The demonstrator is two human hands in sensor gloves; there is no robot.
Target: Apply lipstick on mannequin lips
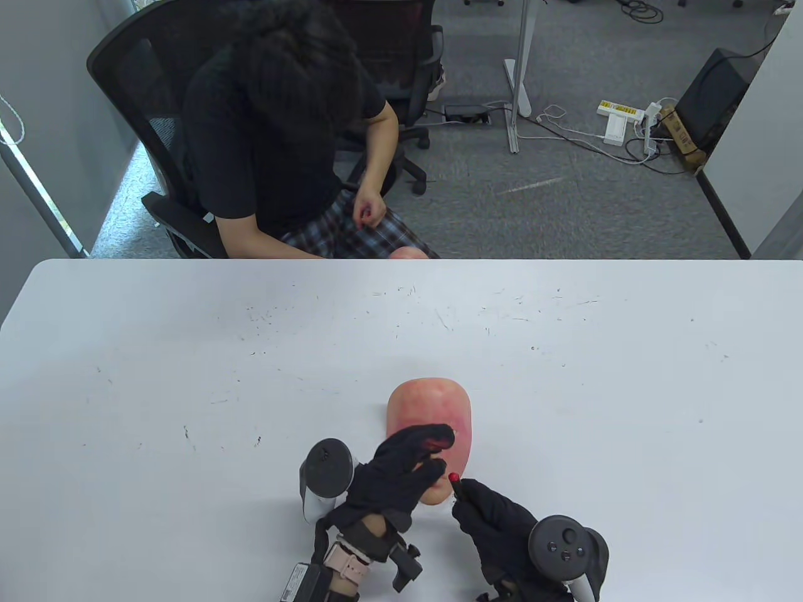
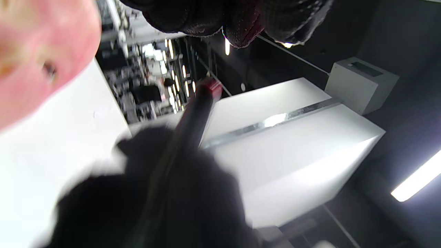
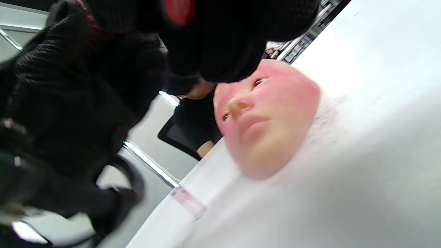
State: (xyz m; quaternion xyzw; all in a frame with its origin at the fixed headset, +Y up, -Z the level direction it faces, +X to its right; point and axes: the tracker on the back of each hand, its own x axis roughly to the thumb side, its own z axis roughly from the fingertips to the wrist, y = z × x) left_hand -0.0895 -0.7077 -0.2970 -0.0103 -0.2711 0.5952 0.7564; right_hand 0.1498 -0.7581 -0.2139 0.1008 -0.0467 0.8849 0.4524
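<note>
A pink mannequin face (image 1: 430, 404) lies face up on the white table (image 1: 188, 376). My left hand (image 1: 433, 451) reaches over its lower half with fingers stretched out and red smears on the fingertips; I cannot tell whether it touches the face. My right hand (image 1: 469, 495) grips a dark lipstick whose red tip (image 1: 453, 478) points up beside the chin, clear of the skin. The left wrist view shows the lipstick (image 2: 196, 110) and the face (image 2: 38, 51). The right wrist view shows the bare lips (image 3: 255, 123) and the tip (image 3: 179, 9) above them.
A person in black (image 1: 276, 138) sits on an office chair beyond the table's far edge. A small clear piece (image 3: 187, 202) lies on the table near the chin in the right wrist view. Cables and a power strip (image 1: 621, 113) lie on the floor behind.
</note>
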